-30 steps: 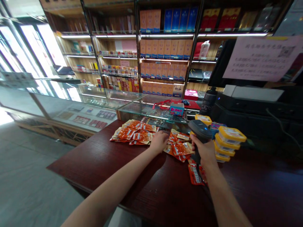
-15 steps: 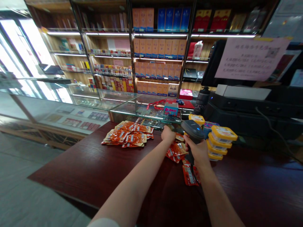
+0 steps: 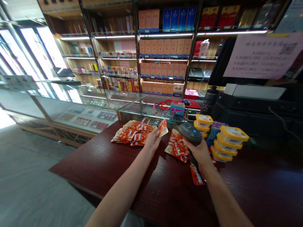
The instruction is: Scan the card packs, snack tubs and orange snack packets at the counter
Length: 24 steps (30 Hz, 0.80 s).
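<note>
My left hand grips an orange snack packet, raised above the counter and tilted. To its left lies a spread pile of similar orange packets. My right hand is wrapped round the handle of a black barcode scanner, which shows a small blue light on top. Its head points toward the packet in my left hand. Under and beside the scanner is a second pile of packets. A single packet lies nearer me, partly hidden by my right hand.
Yellow-lidded plastic tubs stand stacked on the right, with a shorter stack behind. A black bottle and a monitor with a pink notice are beyond. A glass display case borders the dark wooden counter.
My left hand has moved left and up from beside the right-hand pile, and a packet now shows in it. The scanner has tilted, its head turning more to the left. The view has shifted slightly.
</note>
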Motion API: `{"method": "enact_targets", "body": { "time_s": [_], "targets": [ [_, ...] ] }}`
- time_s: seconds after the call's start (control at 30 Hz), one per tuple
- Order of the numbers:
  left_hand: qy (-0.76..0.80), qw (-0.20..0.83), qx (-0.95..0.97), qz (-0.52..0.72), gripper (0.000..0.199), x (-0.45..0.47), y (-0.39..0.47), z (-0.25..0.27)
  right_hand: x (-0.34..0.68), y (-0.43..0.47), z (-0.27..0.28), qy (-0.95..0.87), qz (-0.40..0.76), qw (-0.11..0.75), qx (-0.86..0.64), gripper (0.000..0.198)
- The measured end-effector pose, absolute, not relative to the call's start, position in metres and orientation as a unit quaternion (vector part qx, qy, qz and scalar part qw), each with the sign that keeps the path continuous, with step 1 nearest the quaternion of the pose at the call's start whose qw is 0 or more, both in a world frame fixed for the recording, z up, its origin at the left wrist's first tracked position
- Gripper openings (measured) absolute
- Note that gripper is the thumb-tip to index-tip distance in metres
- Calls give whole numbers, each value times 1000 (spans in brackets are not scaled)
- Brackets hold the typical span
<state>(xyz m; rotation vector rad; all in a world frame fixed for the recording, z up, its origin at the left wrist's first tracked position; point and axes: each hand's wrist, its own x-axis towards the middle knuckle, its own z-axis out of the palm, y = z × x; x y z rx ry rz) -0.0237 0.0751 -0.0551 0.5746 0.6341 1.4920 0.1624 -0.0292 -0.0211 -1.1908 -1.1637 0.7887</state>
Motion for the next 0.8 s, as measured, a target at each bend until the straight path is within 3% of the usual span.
{"method": "enact_targets", "body": {
  "time_s": [0.2, 0.33, 0.6, 0.8],
  "targets": [
    [293, 597, 221, 713, 26, -45, 59, -64, 152, -31, -26, -610, 274, 531, -520, 38],
    [302, 566, 208, 738, 27, -44, 56, -63, 149, -32, -26, -598, 287, 535, -524, 36],
    [297, 621, 172, 705, 26, -43, 55, -58, 147, -35, -27, -623, 296, 490, -533, 27],
    [269, 651, 156, 693, 20, -41, 53, -54, 144, -36, -27, -575, 297, 546, -533, 28]
  ]
}}
